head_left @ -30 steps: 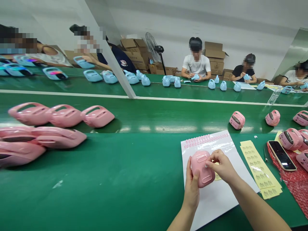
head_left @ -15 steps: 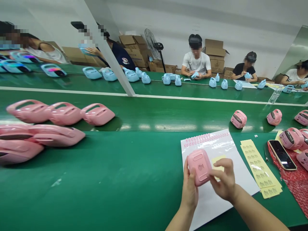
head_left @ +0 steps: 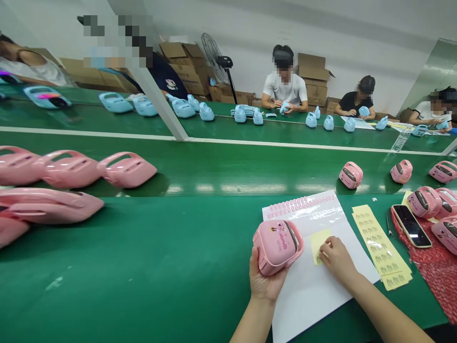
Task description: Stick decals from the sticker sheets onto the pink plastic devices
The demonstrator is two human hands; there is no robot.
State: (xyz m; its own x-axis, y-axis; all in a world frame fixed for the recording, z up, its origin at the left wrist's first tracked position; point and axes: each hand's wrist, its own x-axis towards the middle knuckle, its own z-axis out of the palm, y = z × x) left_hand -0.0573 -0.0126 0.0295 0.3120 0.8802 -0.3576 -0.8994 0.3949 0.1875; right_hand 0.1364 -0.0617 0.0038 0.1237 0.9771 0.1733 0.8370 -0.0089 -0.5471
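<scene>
My left hand [head_left: 266,281] is wrapped round a pink handled plastic device [head_left: 275,245] from below. The device is tilted, showing a rounded panel with a cartoon print, a dark strip and a carrying handle on its right. My right hand [head_left: 336,257] has its fingers curled and pinched at the right edge of a small pale-yellow sticker sheet [head_left: 317,242]. That sheet lies on a large white sheet [head_left: 303,305], which carries rows of small pink pieces [head_left: 289,207] along its top. Whether a sticker is between my fingertips is hidden.
Right of the white sheet lie yellow sticker strips [head_left: 380,245], tweezers [head_left: 389,226], a phone [head_left: 410,226] and red bubble wrap [head_left: 430,267]. More pink devices [head_left: 351,175] stand right; pink handled shells [head_left: 126,169] lie left. Across the divider rail [head_left: 250,144], people handle light-blue units [head_left: 206,112].
My left hand has turned the device from its plain underside to its printed side and moved slightly left. My right hand has left the device and come down onto the small yellow sheet.
</scene>
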